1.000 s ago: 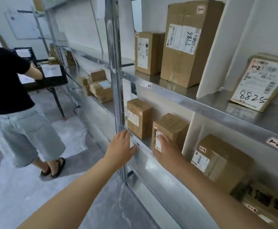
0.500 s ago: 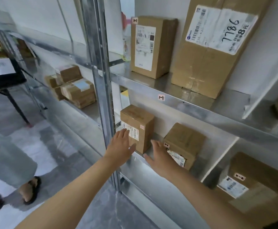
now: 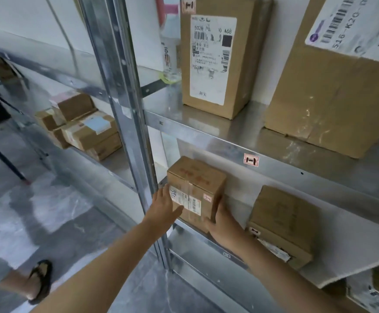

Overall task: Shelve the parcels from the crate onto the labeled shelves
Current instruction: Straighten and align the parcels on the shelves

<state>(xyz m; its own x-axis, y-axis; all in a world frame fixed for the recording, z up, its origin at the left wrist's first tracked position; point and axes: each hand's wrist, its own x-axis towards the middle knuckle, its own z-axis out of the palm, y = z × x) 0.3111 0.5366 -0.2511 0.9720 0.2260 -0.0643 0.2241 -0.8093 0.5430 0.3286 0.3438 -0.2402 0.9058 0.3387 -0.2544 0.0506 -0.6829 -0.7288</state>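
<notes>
A small brown parcel [image 3: 197,180] with a white label stands at the left end of the middle shelf [image 3: 211,241], under the shelf tag "1-1" [image 3: 251,159]. My left hand [image 3: 164,207] lies with straight fingers against the parcel's front left corner. My right hand [image 3: 225,223] grips its lower right corner, thumb on the front and fingers up the right side, partly hidden behind the box. The crate is not in view.
A second parcel [image 3: 284,220] lies just right of my right hand. On the upper shelf stand a tall box [image 3: 213,59] and a large box [image 3: 328,93]. A metal upright [image 3: 125,105] rises beside my left hand. Stacked parcels [image 3: 82,129] fill the left bay. Another person's sandalled foot [image 3: 40,281] is on the floor.
The view moved closer and left. My right hand left the right-hand parcel and both hands closed in on the small left parcel, now touching its two sides.
</notes>
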